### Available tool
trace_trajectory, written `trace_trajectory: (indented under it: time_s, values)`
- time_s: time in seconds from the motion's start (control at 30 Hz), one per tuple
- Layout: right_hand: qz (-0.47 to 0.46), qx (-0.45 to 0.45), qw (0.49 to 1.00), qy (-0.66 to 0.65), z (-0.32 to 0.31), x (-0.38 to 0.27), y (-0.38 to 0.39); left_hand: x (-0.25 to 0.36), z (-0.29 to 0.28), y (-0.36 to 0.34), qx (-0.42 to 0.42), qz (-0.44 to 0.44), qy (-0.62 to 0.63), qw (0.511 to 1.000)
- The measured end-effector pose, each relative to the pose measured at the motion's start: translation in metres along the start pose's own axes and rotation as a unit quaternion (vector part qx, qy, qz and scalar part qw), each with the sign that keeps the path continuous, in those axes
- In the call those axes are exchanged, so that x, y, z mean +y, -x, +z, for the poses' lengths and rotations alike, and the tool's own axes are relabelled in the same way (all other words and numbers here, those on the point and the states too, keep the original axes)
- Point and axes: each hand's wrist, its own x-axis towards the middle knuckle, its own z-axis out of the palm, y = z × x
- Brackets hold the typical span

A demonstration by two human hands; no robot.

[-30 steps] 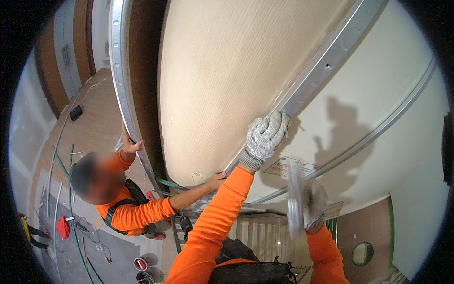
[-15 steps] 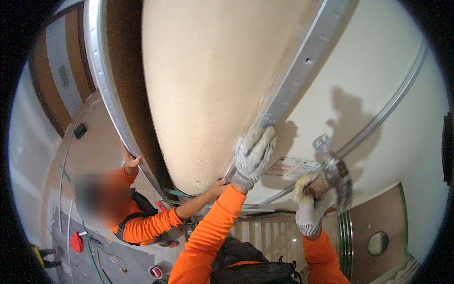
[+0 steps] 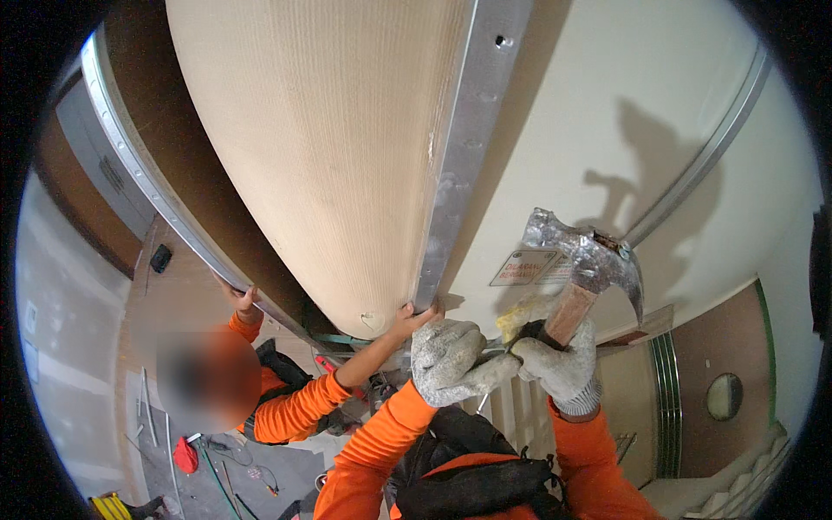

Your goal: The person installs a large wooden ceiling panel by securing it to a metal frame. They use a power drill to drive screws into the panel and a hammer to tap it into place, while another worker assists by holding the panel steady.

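Observation:
My right hand (image 3: 559, 355), in a grey-white work glove, grips the wooden handle of a claw hammer (image 3: 589, 256), its scuffed metal head raised. Beside it, my gloved left hand (image 3: 455, 360) is closed with its fingertips against the right glove; whatever may be in them is hidden. Just above my left hand is the lower end of a metal strip (image 3: 464, 165) along the edge of a beige wood-grain panel (image 3: 321, 156). A co-worker's hand (image 3: 416, 319) holds that lower end. The co-worker's other hand (image 3: 244, 299) grips a second metal edge (image 3: 165, 204) at the left.
The co-worker (image 3: 290, 399), in orange sleeves, stands close at my left. Behind the panel is a pale wall with a sign (image 3: 524, 267) and a metal trim (image 3: 706, 156). Tools, cords and a red item (image 3: 185, 455) lie on the grey floor. Steps (image 3: 737, 485) show at lower right.
My left hand has come off the metal strip, down and toward my right hand. The hammer, blurred before, is now held steadier near both hands. The view has shifted, moving the panel leftward.

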Motion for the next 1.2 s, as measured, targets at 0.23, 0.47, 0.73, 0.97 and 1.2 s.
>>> trace_trajectory:
  time_s: [0.23,0.47,0.73,0.97,1.2]
  values:
    - [-0.087,-0.129,0.987,0.035,-0.009,0.002,-0.004,0.005,0.005,0.013,0.088,-0.008,0.069,0.994]
    - [-0.018,-0.092,0.996,0.002,0.003,0.005,-0.005,0.010,0.019,0.044,0.113,-0.110,0.097,0.983]
    - [-0.004,-0.018,0.997,-0.079,0.009,0.017,-0.006,0.032,0.033,0.031,0.309,-0.231,0.231,0.893]
    - [0.028,-0.022,0.999,0.027,0.007,0.016,-0.007,0.041,0.043,0.017,0.414,-0.342,0.381,0.753]
    - [-0.047,-0.009,0.995,0.092,0.020,0.031,-0.021,0.036,0.032,0.007,0.420,-0.377,0.412,0.715]
